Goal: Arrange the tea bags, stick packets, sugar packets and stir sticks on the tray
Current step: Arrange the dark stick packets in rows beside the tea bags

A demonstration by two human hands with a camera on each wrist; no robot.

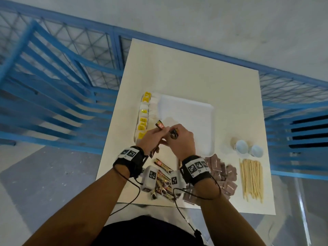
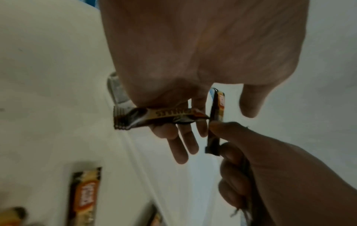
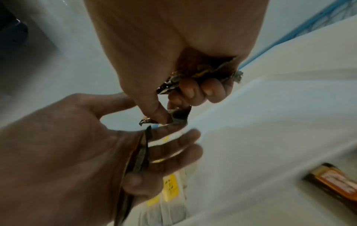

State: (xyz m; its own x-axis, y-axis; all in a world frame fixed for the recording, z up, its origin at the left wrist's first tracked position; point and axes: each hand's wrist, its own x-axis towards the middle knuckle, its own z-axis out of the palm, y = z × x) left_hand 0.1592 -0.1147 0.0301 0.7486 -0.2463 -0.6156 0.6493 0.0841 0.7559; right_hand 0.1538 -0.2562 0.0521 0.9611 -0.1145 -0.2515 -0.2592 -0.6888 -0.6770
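At frame centre, above the near-left corner of the tray (image 1: pixel 186 110), one stick packet (image 1: pixel 159 125) is being pinched upright by the left hand (image 1: pixel 150 141); several are being clutched crosswise by the right hand (image 1: pixel 181 141), touching it.

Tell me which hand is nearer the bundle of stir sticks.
Right. The right hand is over the tray's near edge, on the side toward the stir sticks; the left hand is beyond it, near the tea bags.

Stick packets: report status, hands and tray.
Both hands gripping stick packets above tray near edge. Tea bags lined along tray's left. Nothing blocking.
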